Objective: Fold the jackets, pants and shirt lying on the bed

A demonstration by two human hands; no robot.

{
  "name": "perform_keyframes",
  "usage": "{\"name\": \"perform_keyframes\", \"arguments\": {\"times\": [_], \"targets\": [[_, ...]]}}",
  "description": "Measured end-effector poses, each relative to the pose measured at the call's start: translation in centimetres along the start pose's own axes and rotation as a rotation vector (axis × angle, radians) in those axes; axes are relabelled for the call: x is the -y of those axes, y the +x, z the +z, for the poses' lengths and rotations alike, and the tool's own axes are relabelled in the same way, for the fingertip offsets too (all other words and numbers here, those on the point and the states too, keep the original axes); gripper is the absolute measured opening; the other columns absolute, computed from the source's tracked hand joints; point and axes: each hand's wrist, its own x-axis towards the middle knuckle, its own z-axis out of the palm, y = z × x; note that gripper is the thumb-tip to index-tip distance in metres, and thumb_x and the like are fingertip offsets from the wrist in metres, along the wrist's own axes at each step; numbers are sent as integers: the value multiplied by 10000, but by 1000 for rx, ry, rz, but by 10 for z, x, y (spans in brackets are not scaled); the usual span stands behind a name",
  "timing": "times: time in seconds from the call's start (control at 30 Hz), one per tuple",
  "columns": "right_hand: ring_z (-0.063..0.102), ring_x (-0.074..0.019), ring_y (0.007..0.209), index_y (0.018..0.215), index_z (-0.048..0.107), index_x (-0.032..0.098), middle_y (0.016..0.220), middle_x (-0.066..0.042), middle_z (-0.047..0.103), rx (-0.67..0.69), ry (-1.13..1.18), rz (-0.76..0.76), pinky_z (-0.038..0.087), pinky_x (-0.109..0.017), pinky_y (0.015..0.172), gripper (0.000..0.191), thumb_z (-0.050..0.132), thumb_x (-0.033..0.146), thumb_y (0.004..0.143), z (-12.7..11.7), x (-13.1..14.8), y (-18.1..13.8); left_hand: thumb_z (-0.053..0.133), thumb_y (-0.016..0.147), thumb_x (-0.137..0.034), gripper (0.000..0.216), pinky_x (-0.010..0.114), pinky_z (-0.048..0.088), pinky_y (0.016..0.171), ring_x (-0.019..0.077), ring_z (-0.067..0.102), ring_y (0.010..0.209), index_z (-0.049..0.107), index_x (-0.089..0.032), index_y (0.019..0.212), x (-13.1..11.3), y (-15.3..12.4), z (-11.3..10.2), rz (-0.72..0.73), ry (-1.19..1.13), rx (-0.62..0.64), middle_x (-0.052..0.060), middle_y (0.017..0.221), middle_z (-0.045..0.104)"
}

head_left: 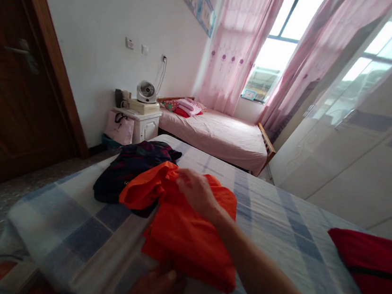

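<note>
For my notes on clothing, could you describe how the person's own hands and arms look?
The right hand wears no glove, and its forearm is bare: no sleeve, watch or bracelet shows. The left hand wears no glove either, but it is dim and blurred, so rings cannot be ruled out. Any left sleeve is outside view.

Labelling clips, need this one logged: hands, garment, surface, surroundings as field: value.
right_hand: right hand on orange garment, grip unclear
left_hand: left hand at garment's near edge, blurred
garment: partly folded, overlaps dark clothes
surface: bed with checked sheet
right_side: red cloth
background: pink-sheeted bed, fan, curtains
</note>
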Motion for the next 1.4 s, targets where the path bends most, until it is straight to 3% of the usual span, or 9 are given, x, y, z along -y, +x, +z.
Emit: {"name": "perform_keyframes", "arguments": {"times": [0.07, 0.2, 0.37, 0.53, 0.73, 0.97, 1.1, 1.23, 1.4], "targets": [[540, -202, 1073, 1180, 541, 200, 1192, -85, 590, -127, -111, 162, 379, -347, 941, 357, 465, 320, 853, -35, -17, 4, 551, 800, -490, 487, 454, 355, 1064, 263, 514, 1196, 561, -197, 1189, -3, 0, 4, -30, -108, 4, 114, 1268, 582], [523, -281, 1109, 1205, 542, 136, 1206, -149, 584, 74, -105, 510, 378, -408, 952, 561, 572, 492, 774, -77, -59, -9, 682, 722, -421, 445, 434, 386, 1045, 288, 552, 1149, 602, -147, 1064, -14, -6, 7, -188, -356, -95, 159, 1215, 612], [633, -209, 840, 902, 669, 166, 926, -46, 703, 363, 174, 516, 497, -293, 721, 490, 542, 615, 752, -86, -75, -38, 704, 731, -356, 469, 401, 362, 1055, 277, 577, 1121, 586, -106, 1111, -39, -12, 17, -235, -455, -298, 177, 1187, 626], [651, -214, 803, 907, 673, 163, 910, -63, 705, 441, 537, 610, 521, -319, 719, 434, 662, 539, 691, -99, -60, -57, 662, 755, -438, 551, 415, 350, 1060, 259, 569, 1135, 543, -172, 1223, -55, -5, 29, -121, -343, -270, 103, 1223, 620], [663, -222, 791, 1015, 658, 135, 926, -88, 708, 258, 724, 638, 529, -309, 683, 431, 697, 431, 703, -120, -18, -102, 626, 783, -368, 429, 409, 429, 985, 261, 597, 1090, 598, -166, 1160, -76, 13, 47, 25, -184, -305, 98, 1174, 649], [666, -283, 836, 1169, 585, 125, 1018, -134, 695, -255, 688, 736, 542, -364, 666, 586, 681, 474, 708, -147, 15, -166, 548, 813, -484, 467, 335, 488, 863, 234, 632, 980, 601, -140, 1126, -127, 67, 89, 381, 307, -208, 96, 1106, 677], [606, -305, 1028, 1164, 585, 114, 1133, -143, 652, -301, 606, 716, 514, -400, 826, 568, 622, 496, 745, -125, -4, -201, 409, 873, -434, 439, 327, 518, 748, 236, 660, 873, 609, -109, 1089, -111, 109, 82, 361, 676, -149, 97, 947, 712], [612, -280, 1015, 1276, 486, 137, 1205, -148, 603, -227, 422, 759, 502, -406, 850, 640, 551, 522, 769, -108, -44, -232, 429, 839, -279, 375, 401, 458, 887, 277, 622, 995, 593, -87, 1116, -89, 128, 59, 353, 996, -240, 147, 1028, 681], [527, -282, 1151, 1393, 315, 153, 1353, -164, 463, -508, -16, 769, 470, -438, 909, 729, 457, 556, 803, -121, -52, -240, 432, 849, -233, 485, 432, 291, 1081, 252, 375, 1306, 443, -127, 1322, -96, 100, 72, 831, 1492, -246, 143, 1405, 428]]}}
